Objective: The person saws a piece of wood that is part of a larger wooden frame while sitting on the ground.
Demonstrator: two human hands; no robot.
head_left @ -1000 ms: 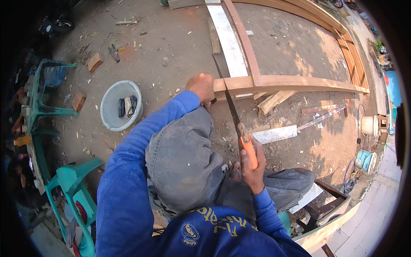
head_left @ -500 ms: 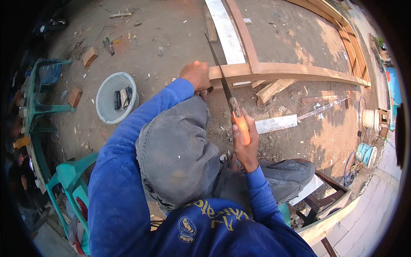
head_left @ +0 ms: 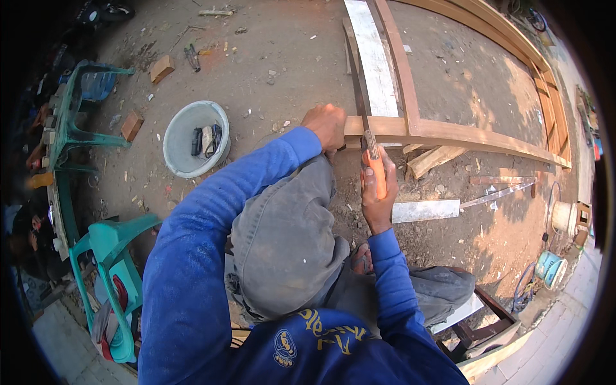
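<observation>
My left hand [head_left: 324, 126] grips the end of a light wooden beam [head_left: 449, 133] beside my raised knee [head_left: 285, 237], its fingers curled round the timber. My right hand [head_left: 378, 199] is closed on the orange handle of a handsaw [head_left: 375, 167], whose dark blade lies across the beam just right of my left hand and points away from me. A brown crosspiece [head_left: 401, 61] joins the beam, with a whitish board [head_left: 375, 58] alongside it.
A pale basin [head_left: 178, 165] with dark tools stands at left, near green plastic chairs [head_left: 115, 244], wood blocks [head_left: 131, 125] and pliers [head_left: 192, 58]. A wooden frame [head_left: 542, 83] extends rightward. Offcuts [head_left: 433, 160], a metal strip [head_left: 423, 210] and a bucket [head_left: 550, 268] lie at right.
My right hand has moved forward with the saw, pushing the blade further across the beam. My left hand keeps its hold, and the whole view has shifted a little.
</observation>
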